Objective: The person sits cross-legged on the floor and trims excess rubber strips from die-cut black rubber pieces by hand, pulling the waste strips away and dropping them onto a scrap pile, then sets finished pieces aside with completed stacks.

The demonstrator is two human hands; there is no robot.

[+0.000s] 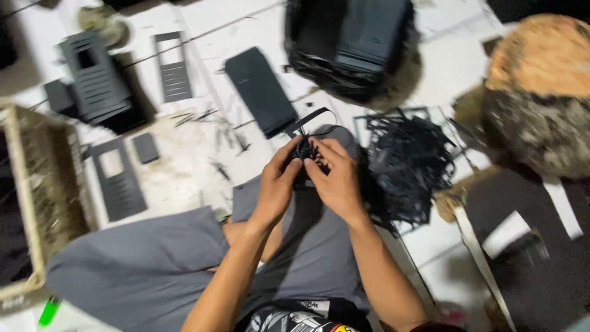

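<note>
A small black cut-out piece [305,152] sits above the person's lap, pinched between both hands; left hand [276,184] and right hand [335,178] close on it equally, its loose strip [309,120] trailing up and away from them

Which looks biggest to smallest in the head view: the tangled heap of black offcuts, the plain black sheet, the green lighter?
1. Tangled heap of black offcuts, clearly largest.
2. Plain black sheet.
3. Green lighter, smallest, though it lies nearer the camera.

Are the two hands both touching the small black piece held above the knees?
Touching. The head view shows the left hand and right hand closed around the small black piece, fingers overlapping it.
</note>
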